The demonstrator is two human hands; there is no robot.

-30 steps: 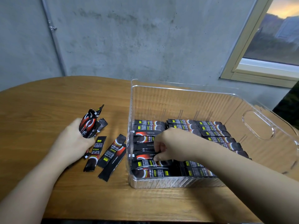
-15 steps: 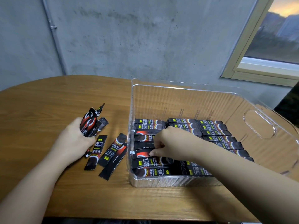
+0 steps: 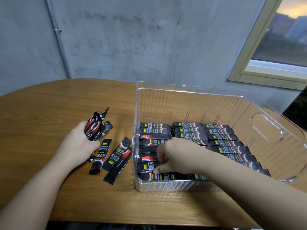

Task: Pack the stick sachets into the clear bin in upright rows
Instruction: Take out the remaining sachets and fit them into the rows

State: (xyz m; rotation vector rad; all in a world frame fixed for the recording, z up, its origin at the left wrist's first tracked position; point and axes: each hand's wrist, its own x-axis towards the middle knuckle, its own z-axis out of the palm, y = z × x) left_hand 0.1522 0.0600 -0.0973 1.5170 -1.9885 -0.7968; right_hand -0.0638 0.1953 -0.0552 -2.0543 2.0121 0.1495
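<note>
Both hands are at work over a wooden table (image 3: 49, 100). Nearest, the right hand (image 3: 174, 156) reaches into the clear bin (image 3: 265, 128) from the near right, its fingers curled down and the fingertips (image 3: 156, 170) pressing into the left row of packed sachets (image 3: 149, 163) close to the bin's front wall; whether it pinches a single sachet or only pushes on the row I cannot tell. The left hand (image 3: 78, 145) rests on the tabletop to the left of the bin, fingers wrapped round a bundle of sachets (image 3: 95, 127) whose ends fan up and away from the fist.

Just beside that hand, between it and the bin's left wall, 3 loose sachets (image 3: 114, 156) lie flat on the wood, roughly parallel and angled, the rightmost nearly touching the bin.

Inside the bin, black sachets with red and yellow print sit in 3 rows running from the front wall toward the back. They lie long side across, stacked one behind the other, filling the near 2 thirds of the floor; the far strip of the bin floor shows bare ribbed plastic. An oval handle cut-out (image 3: 265, 127) opens in the bin's right wall.

Beyond the table stands a grey concrete wall (image 3: 149, 39) with a thin pipe (image 3: 56, 35) running down it at the left, and a window (image 3: 282, 35) at the upper right.
</note>
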